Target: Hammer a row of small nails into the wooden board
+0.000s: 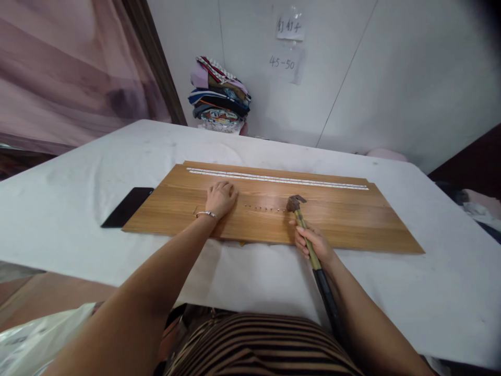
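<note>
A wooden board (pixel 348 214) with brown grain lies flat on the white-covered table. My left hand (pixel 221 199) rests palm down on it, fingers laid against the surface, holding nothing. My right hand (pixel 315 243) is wrapped around the handle of a claw hammer (pixel 309 246), gripping it well up toward the head. The rusty hammer head is at the right end of a short row of small nails (pixel 260 208) standing in the board. Whether the head touches a nail I cannot tell. Two white strips with markings (pixel 274 178) run along the board's far side.
A black flat device, like a tablet (pixel 127 208), lies at the board's left end, on the white cloth (pixel 442 292). Folded clothes (pixel 221 96) are stacked by the wall behind. Paper notes (pixel 290 28) hang on the wall. A pink curtain (pixel 74 73) hangs at left.
</note>
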Available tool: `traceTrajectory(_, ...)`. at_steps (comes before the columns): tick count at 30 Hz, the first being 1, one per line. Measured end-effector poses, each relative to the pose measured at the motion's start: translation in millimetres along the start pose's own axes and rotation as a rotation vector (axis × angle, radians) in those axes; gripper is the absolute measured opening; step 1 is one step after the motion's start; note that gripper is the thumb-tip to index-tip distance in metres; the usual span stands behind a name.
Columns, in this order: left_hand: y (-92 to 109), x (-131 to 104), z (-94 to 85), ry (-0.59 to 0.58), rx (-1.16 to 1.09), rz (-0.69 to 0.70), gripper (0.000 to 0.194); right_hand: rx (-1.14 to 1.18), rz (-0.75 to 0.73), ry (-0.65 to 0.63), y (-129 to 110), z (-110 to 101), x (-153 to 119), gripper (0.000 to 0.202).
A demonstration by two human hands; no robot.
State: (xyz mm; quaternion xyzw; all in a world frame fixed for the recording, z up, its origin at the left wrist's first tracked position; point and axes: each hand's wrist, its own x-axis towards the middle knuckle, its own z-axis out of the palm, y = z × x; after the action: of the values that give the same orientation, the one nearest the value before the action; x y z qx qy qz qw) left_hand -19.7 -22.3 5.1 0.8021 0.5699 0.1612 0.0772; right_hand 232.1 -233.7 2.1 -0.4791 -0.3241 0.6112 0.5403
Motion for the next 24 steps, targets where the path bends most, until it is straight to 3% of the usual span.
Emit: traceTrajectory(24, -0.1, 0.2, -0.3, -0.005, -0.007, -0.004, 0.035, -0.012, 0.002, -0.004, -2.3, 1.9, -1.3, 0.043)
